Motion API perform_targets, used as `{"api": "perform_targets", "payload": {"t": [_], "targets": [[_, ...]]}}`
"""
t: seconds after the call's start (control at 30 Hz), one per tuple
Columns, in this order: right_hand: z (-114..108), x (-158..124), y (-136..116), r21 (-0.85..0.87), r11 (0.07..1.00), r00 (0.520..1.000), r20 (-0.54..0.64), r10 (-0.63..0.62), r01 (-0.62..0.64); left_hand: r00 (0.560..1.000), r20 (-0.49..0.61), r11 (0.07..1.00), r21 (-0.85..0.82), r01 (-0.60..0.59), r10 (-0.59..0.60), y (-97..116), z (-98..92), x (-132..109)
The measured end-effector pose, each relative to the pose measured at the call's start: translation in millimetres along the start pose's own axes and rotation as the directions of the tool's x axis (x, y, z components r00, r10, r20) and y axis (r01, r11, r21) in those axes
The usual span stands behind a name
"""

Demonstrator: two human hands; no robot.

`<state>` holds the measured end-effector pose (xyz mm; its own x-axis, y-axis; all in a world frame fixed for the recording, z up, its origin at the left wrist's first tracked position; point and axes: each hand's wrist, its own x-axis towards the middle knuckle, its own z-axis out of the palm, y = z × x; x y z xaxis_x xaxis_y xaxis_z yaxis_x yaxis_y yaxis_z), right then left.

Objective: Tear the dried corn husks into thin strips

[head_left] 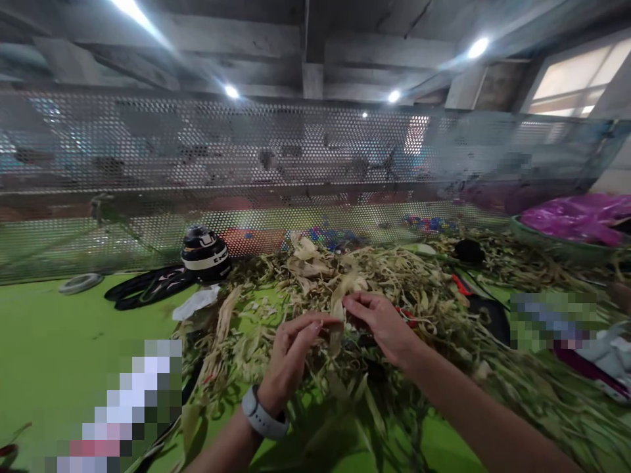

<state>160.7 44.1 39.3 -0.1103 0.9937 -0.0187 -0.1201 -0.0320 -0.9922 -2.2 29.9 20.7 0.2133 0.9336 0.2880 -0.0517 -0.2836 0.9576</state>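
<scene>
Between my two hands stretches a pale strip of dried husk [338,307], held over a heap of similar husks. My left hand [290,348], with a light grey watch band [263,414] at the wrist, pinches the strip's lower left side. Fingers of my right hand [377,322] are closed on the strip's right edge, a little higher. Below and around both hands spreads the loose heap of dried plant strips [404,282], yellowish and tangled. Something red [407,317] shows partly behind my right hand.
A perforated metal screen [296,151] stands behind the green table [34,328]. On the left are a black bottle-like container [204,256], a black strap [148,287], a tape ring [80,283] and a crumpled white sheet [197,302]. Far right, a green basin [542,240] holds purple plastic [582,217].
</scene>
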Motion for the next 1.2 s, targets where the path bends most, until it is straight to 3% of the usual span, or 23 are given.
{"api": "perform_targets", "payload": {"t": [0.1, 0.27, 0.37, 0.47, 0.6, 0.73, 1.2], "targets": [[-0.8, 0.5, 0.0, -0.007, 1.000, 0.999, -0.043, 0.011, -0.011, 0.997, -0.043, 0.997, -0.034, 0.066, -0.067, -0.5, 4.5, 2.2], [7.1, -5.1, 0.1, 0.105, 0.994, 0.996, 0.082, -0.021, 0.012, 0.989, -0.023, 0.972, -0.193, 0.137, -0.145, -1.1, 14.3, 4.8], [10.1, -5.5, 5.3, 0.091, 0.994, 0.998, 0.006, -0.058, 0.057, 0.988, -0.020, 0.968, -0.199, 0.149, -0.156, -4.3, 17.3, 5.5], [11.0, -3.5, 13.3, 0.103, 0.989, 0.989, -0.113, -0.090, 0.102, 0.985, 0.016, 0.982, -0.068, 0.174, -0.173, -8.0, 17.5, 7.5], [9.2, 0.6, 20.2, 0.117, 0.988, 0.989, -0.116, -0.089, 0.103, 0.978, 0.148, 0.971, 0.208, 0.114, -0.147, -11.1, 15.2, 8.5], [-1.7, 9.1, 16.1, 0.200, 0.980, 0.989, -0.148, 0.009, 0.021, 0.964, 0.205, 0.934, 0.347, 0.090, -0.169, -11.7, 16.8, 4.3], [-43.4, 32.8, 6.1, 0.293, 0.955, 0.954, -0.295, 0.055, 0.036, 0.882, 0.398, 0.912, 0.402, 0.078, -0.251, 2.6, 12.9, 2.3]]}}
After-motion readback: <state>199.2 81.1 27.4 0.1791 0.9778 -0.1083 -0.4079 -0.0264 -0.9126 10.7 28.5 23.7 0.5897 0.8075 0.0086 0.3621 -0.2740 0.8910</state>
